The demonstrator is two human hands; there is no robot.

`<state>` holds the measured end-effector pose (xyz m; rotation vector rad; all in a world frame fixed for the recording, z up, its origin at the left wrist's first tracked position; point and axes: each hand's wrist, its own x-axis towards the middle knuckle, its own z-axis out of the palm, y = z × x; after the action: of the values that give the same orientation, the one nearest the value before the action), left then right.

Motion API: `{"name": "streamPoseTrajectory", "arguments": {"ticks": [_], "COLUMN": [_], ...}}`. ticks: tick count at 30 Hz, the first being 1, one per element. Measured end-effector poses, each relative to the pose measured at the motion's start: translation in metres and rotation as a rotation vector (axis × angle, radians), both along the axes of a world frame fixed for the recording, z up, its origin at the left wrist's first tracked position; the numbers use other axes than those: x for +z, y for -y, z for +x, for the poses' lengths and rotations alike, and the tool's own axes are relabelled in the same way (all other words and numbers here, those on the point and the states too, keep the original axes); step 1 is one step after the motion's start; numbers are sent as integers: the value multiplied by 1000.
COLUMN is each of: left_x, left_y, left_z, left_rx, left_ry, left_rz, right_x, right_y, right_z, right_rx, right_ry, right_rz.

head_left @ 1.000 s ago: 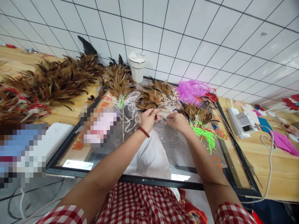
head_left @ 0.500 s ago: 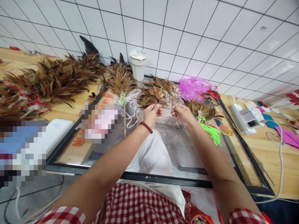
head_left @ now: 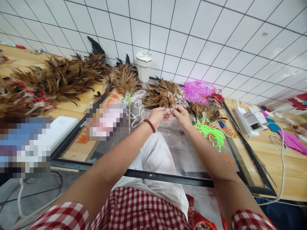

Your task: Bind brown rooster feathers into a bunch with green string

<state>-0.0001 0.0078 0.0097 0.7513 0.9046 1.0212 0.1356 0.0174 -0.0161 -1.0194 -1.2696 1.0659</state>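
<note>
My left hand (head_left: 159, 116), with a beaded bracelet (head_left: 150, 126) at its wrist, is closed in a pinch above the glass panel. My right hand (head_left: 181, 115) pinches too, its fingertips meeting those of the left. Whatever is between the fingers is too small to make out. Just behind them lies a pile of brown feathers (head_left: 160, 94), its near edge partly covered by the fingers. To the right of my right hand is a smaller feather bunch (head_left: 208, 111), beside a tangle of bright green string (head_left: 212, 132).
The black-framed glass panel (head_left: 168, 175) lies on a wooden table (head_left: 287, 174). A white lidded cup (head_left: 144, 67) stands by the tiled wall. Left are a feather bunch on a stick (head_left: 126, 80), white string (head_left: 137, 107) and long feather dusters (head_left: 64, 76); right, a purple plastic bag (head_left: 198, 92).
My hands have come together from a small gap, the right moving left until the fingertips meet. The view has shifted slightly.
</note>
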Motion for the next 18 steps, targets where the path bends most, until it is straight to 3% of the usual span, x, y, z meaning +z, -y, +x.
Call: {"name": "streamPoseTrajectory", "arguments": {"ticks": [5,10,15,18], "left_x": [-3,-6,-8,-10], "left_y": [-4,-7,-7,-6], "left_z": [-4,-5,-4,-1], "left_rx": [-98,-45,-74,47], "left_ry": [-32,111,138,160], "left_rz": [5,12,18,78], "right_x": [0,0,-2,-3], "right_y": [1,6,8,3], "right_z": [2,1,-5,4], "right_rx": [-7,6,-106,-203], "right_ry": [68,210,328,446], "right_rz": [63,82,154,225]}}
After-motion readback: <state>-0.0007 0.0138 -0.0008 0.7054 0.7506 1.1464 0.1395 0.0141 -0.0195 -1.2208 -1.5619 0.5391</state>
